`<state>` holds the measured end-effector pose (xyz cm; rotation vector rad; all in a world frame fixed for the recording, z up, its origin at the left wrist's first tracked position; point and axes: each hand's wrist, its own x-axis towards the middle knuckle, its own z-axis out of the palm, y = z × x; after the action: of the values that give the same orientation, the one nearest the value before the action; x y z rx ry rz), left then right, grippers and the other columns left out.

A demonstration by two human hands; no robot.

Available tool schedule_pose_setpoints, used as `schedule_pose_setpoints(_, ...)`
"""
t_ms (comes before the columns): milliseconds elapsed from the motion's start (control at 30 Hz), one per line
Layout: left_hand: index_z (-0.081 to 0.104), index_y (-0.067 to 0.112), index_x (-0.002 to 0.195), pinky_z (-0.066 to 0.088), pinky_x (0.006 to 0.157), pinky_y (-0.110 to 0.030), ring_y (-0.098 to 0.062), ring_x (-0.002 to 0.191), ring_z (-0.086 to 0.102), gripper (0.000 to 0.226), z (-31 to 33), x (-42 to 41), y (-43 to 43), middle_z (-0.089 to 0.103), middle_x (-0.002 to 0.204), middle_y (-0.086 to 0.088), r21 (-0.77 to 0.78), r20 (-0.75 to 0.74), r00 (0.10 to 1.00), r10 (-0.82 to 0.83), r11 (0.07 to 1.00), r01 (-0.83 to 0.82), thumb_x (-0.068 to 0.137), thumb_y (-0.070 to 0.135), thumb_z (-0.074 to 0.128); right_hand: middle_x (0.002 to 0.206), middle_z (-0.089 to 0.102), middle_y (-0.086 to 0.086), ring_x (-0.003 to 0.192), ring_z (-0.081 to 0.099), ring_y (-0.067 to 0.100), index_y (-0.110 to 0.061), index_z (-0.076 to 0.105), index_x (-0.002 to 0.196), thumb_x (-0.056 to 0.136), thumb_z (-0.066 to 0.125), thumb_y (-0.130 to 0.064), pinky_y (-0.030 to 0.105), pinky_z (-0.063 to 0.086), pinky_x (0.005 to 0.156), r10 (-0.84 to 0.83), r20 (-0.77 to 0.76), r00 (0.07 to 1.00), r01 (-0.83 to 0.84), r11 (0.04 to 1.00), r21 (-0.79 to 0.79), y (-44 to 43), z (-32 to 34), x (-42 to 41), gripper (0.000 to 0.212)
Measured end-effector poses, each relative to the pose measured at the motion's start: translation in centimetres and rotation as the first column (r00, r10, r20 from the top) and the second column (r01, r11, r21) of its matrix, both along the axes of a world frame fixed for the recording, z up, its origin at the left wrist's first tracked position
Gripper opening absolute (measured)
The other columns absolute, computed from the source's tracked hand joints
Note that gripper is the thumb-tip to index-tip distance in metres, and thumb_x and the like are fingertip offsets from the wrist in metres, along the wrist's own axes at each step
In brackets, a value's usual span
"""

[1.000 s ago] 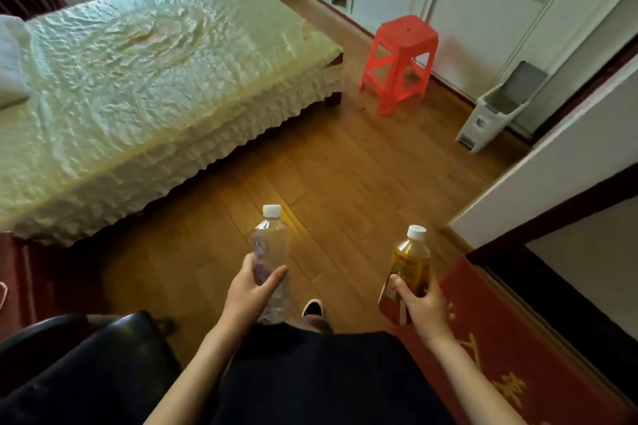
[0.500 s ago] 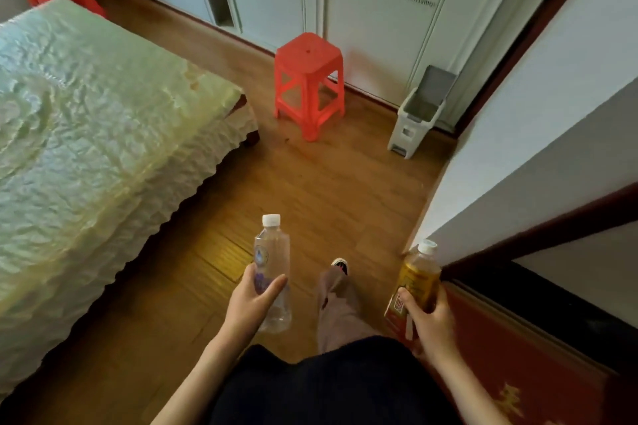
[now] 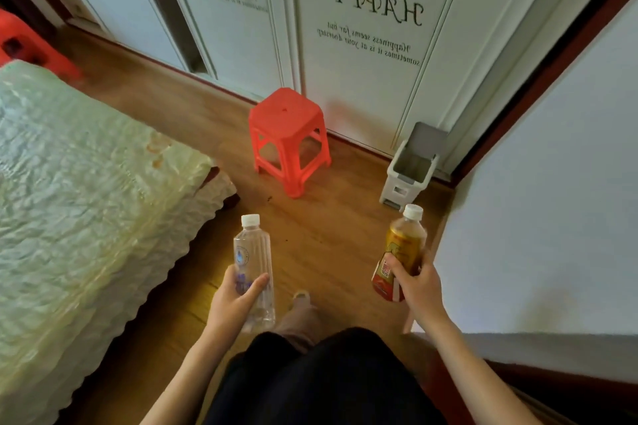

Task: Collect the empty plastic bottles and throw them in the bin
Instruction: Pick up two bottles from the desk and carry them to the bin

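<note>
Standing upright, caps up: clear bottle (image 3: pixel 253 266) and amber bottle (image 3: pixel 400 252), each gripped.

Clear bottle (image 3: pixel 253 266): lower part partly hidden by left hand (image 3: pixel 234 304); amber bottle (image 3: pixel 400 255) label half covered by right hand (image 3: pixel 419 290), print unreadable. Bed (image 3: pixel 86 200) cut off at left & bottom edges, 2nd red stool (image 3: pixel 31 45) cut at left edge & blurred. Bin (image 3: pixel 411 166) bottom can't be seen, so contents unknown; foot (image 3: pixel 300 295) mostly hidden by leg.
</note>
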<state>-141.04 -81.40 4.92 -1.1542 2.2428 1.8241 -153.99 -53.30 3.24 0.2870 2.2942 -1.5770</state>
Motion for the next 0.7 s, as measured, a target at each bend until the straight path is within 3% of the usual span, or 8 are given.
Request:
schedule_pose_setpoints(200, 0.048, 0.021, 0.128, 0.053, 0.067, -0.023, -0.016, 0.098, 0.066, 0.051, -2.4, -14.3, -3.7, 0.065, 0.113, -0.001, -0.021, 0.022, 0.994, -0.108, 0.994, 0.108, 0.084, 0.038, 0.068, 0.106, 0.053, -0.020, 0.103, 0.056, 0.010, -0.033, 0.041, 0.128, 0.075, 0.063, -0.055, 0.035, 0.049, 0.092, -0.083, 0.007, 0.997, 0.082, 0.996, 0.025, -3.5, -1.6, -11.2, 0.061)
schedule_pose_setpoints(333, 0.047, 0.019, 0.128, 0.054, 0.066, -0.023, -0.016, 0.096, 0.066, 0.052, -1.8, -26.3, -5.7, 0.065, 0.111, -0.001, -0.010, 0.035, 0.975, -0.218, 0.976, 0.219, 0.084, 0.038, 0.068, 0.114, 0.054, -0.011, 0.107, 0.055, 0.013, -0.030, 0.040, 0.135, 0.080, 0.066, -0.051, 0.038, 0.048, 0.096, -0.193, 0.050, 0.980, 0.189, 0.979, 0.072, -4.8, -1.6, -18.4, 0.064)
schedule_pose_setpoints(467, 0.051, 0.023, 0.112, 0.055, 0.070, -0.027, -0.014, 0.089, 0.068, 0.038, 0.0, -38.0, -6.6, 0.067, 0.099, 0.003, -0.071, 0.014, 0.919, -0.393, 0.917, 0.393, 0.083, 0.041, 0.069, 0.117, 0.055, -0.005, 0.111, 0.056, 0.018, -0.024, 0.042, 0.132, 0.082, 0.067, -0.046, 0.038, 0.048, 0.097, -0.323, 0.081, 0.943, 0.314, 0.943, 0.107, -4.9, -0.7, -24.7, 0.060)
schedule_pose_setpoints(600, 0.051, 0.020, 0.105, 0.047, 0.060, -0.021, -0.006, 0.071, 0.063, 0.033, 1.2, -47.0, -5.3, 0.063, 0.083, 0.006, -0.130, 0.019, 0.860, -0.510, 0.852, 0.508, 0.085, 0.038, 0.068, 0.119, 0.054, -0.004, 0.115, 0.056, 0.023, -0.021, 0.038, 0.138, 0.085, 0.066, -0.043, 0.044, 0.048, 0.100, -0.437, 0.103, 0.894, 0.421, 0.896, 0.144, -3.5, -0.5, -29.0, 0.064)
schedule_pose_setpoints(700, 0.050, 0.024, 0.111, 0.054, 0.064, -0.022, -0.007, 0.078, 0.067, 0.036, 1.0, -52.1, -3.5, 0.067, 0.092, 0.007, -0.097, 0.014, 0.825, -0.565, 0.820, 0.563, 0.084, 0.040, 0.068, 0.120, 0.055, -0.001, 0.117, 0.056, 0.027, -0.021, 0.040, 0.135, 0.085, 0.067, -0.042, 0.047, 0.048, 0.102, -0.512, 0.144, 0.847, 0.488, 0.856, 0.172, -2.0, -0.7, -31.5, 0.060)
